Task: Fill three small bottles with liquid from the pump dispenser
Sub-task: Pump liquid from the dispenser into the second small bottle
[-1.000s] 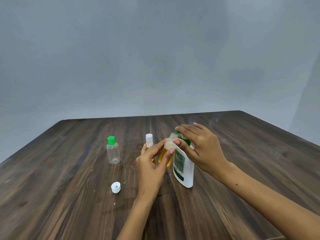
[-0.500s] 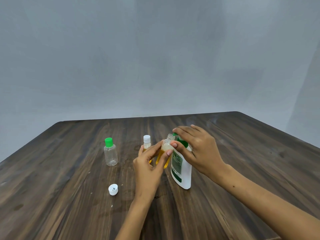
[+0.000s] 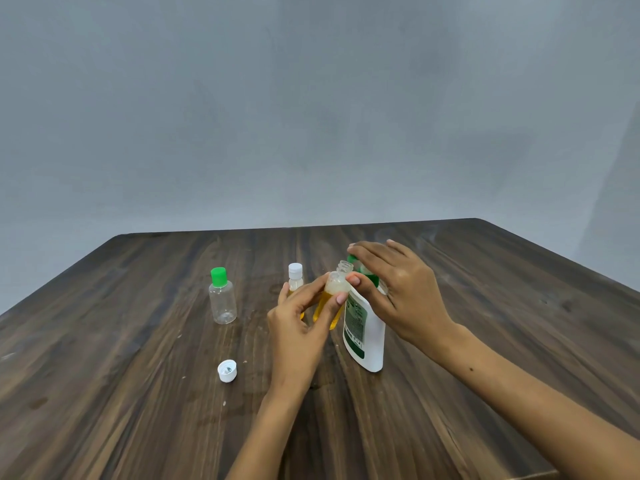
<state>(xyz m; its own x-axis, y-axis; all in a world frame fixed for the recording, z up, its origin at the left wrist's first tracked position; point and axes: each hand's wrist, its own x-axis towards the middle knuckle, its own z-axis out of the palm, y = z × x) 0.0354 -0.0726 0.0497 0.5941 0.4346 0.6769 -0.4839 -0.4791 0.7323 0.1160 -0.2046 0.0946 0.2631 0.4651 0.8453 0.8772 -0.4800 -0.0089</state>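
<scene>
On the dark wood-grain table [image 3: 104,393], the left hand [image 3: 298,327] is curled around an uncapped small clear plastic bottle [image 3: 332,299] partly filled with yellow-orange liquid, thumb and fingers pinching its sides and holding it upright with its open threaded neck close beside the green pump head of the white pump dispenser with a green label [image 3: 363,330]. The right hand [image 3: 401,289] lies over the dispenser's top, fingers spread flat across the pump and the thumb against the dispenser's shoulder. At ten o'clock from the held bottle, just behind the left fingers, stands a small white-capped bottle of yellow liquid [image 3: 295,277]. Further out at nine o'clock stands an empty clear bottle with a green cap [image 3: 221,296]. A loose white screw cap [image 3: 227,370] lies at seven o'clock, open side up.
</scene>
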